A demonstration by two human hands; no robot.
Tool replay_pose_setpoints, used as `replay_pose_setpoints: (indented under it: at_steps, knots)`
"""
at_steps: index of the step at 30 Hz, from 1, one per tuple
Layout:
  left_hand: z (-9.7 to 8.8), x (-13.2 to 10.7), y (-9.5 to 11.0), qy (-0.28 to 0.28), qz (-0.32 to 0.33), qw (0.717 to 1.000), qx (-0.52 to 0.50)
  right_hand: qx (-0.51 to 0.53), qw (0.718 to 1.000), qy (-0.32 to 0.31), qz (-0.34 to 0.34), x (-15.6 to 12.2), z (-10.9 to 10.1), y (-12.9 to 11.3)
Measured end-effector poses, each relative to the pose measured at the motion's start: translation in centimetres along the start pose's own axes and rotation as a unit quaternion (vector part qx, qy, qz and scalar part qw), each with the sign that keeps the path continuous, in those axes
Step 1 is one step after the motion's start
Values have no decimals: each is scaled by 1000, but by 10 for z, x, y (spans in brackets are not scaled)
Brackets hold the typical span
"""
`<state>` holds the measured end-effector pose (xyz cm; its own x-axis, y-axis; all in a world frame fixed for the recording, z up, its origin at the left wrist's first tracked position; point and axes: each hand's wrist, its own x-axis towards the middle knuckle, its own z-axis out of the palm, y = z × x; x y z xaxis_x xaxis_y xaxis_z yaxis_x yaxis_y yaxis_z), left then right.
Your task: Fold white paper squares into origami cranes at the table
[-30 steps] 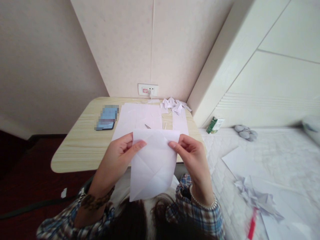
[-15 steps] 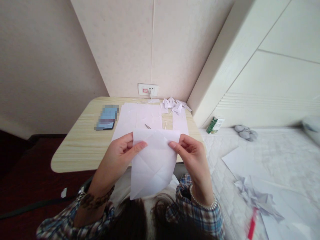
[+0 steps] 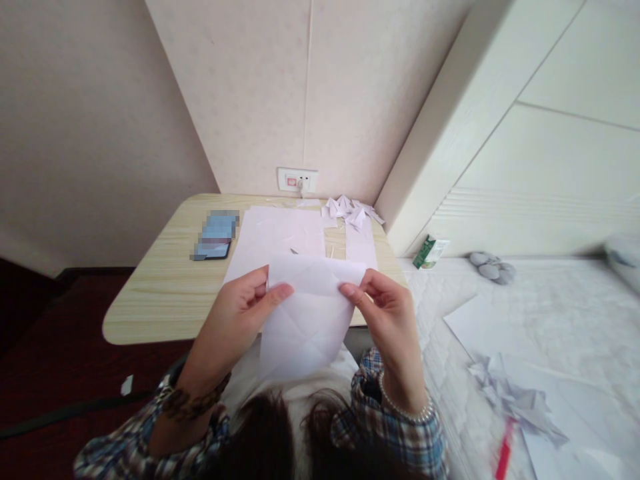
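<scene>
The creased sheet (image 3: 310, 317) looks matt paper, the tabletop (image 3: 160, 287) smooth wood-grain, the mattress (image 3: 575, 307) quilted cloth.

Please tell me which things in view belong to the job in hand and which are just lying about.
Belonging to the job:
creased sheet, held by left hand and right hand
probably flat sheets and folded pieces on the table, also white paper

Apparently just lying about:
phone
carton
grey object, unclear what
red item, blurred
</scene>
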<state>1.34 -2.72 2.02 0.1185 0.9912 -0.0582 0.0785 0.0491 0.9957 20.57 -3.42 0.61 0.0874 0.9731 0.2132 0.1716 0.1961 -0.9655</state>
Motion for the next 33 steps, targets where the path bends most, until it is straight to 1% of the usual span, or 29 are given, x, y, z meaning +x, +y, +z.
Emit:
replay_pose_setpoints:
  at_steps: [3,6,7,9,10,14,16,19,22,25,29,33]
  knots:
    - [-1,0,-2,40,39,994,94,-49,998,17,-23,2,-2,0]
    - [-1,0,-5,66,82,973,205,-116,987,47,-99,4,-2,-3]
    - [-1,0,-5,66,97,964,241,-140,980,48,-131,4,-1,-6]
    - [1,0,-5,58,135,942,302,-172,966,27,-192,3,5,-13]
    - [3,0,-5,51,156,931,327,-182,962,8,-204,3,9,-16]
    - [7,-1,-2,30,215,894,392,-191,953,-7,-235,0,22,-24]
    - [7,-1,-1,24,233,882,408,-178,956,4,-231,0,24,-23]
    - [7,-1,-2,14,242,871,427,-166,965,13,-203,1,22,-21]
    - [8,-2,-4,17,246,863,441,-158,968,-28,-195,1,20,-21]
    - [9,-3,-5,16,280,856,435,-135,967,-63,-209,0,21,-24]
    - [9,-6,-4,32,336,852,401,-123,961,-65,-240,-5,20,-27]
    - [9,-8,-6,67,387,840,375,-113,946,-70,-296,-9,18,-31]
